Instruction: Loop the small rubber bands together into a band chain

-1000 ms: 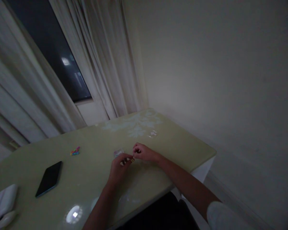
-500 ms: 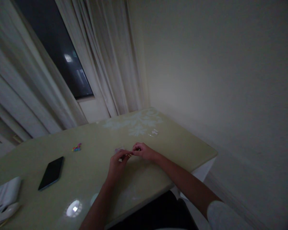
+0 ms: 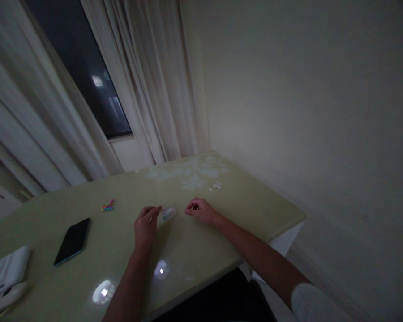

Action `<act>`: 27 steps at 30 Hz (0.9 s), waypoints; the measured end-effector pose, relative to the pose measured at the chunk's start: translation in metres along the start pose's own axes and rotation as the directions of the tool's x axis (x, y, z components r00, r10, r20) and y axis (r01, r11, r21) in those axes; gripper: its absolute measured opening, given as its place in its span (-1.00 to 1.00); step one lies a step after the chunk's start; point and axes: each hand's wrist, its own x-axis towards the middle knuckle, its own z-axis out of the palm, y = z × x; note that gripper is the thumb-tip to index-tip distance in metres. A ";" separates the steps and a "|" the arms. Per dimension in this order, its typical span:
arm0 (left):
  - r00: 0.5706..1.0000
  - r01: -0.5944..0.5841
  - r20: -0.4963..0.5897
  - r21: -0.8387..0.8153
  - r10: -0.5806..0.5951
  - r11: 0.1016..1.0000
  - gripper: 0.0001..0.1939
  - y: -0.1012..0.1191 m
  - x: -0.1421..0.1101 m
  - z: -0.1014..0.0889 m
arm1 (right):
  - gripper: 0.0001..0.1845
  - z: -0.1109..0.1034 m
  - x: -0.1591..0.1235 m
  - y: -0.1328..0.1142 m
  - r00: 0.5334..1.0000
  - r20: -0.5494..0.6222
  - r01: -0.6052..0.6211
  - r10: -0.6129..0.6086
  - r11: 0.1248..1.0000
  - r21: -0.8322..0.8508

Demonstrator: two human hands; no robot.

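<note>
Parting in the head view, the left hand (image 3: 145, 227) has drawn away from the right hand (image 3: 204, 211), whereas half a second ago their fingertips met, so the two-handed handling seems, as I judge it, broken off for now. A small pale piece (image 3: 151, 219) appears pinched between the left thumb and fingers, while the right fingers curl inward, too small and dim to tell whether they close on anything. Between the hands on the table (image 3: 248, 210) lies a clear packet (image 3: 169, 212), just beside the left fingertips and apart from the right.
</note>
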 end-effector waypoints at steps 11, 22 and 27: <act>0.939 -0.103 0.343 0.285 -0.001 0.953 -0.77 0.014 0.051 0.015 | -0.91 0.006 0.000 0.000 0.999 -0.015 0.029 -0.030 0.999 -0.039; 0.840 -0.250 0.543 0.378 0.005 0.891 -0.72 0.009 0.056 0.022 | -0.92 0.005 0.005 0.006 0.985 -0.150 0.062 -0.087 0.985 -0.162; 0.854 -0.242 0.520 0.381 0.010 0.893 -0.71 0.006 0.053 0.023 | -0.94 -0.014 0.014 0.013 0.952 -0.293 0.016 -0.091 0.969 -0.248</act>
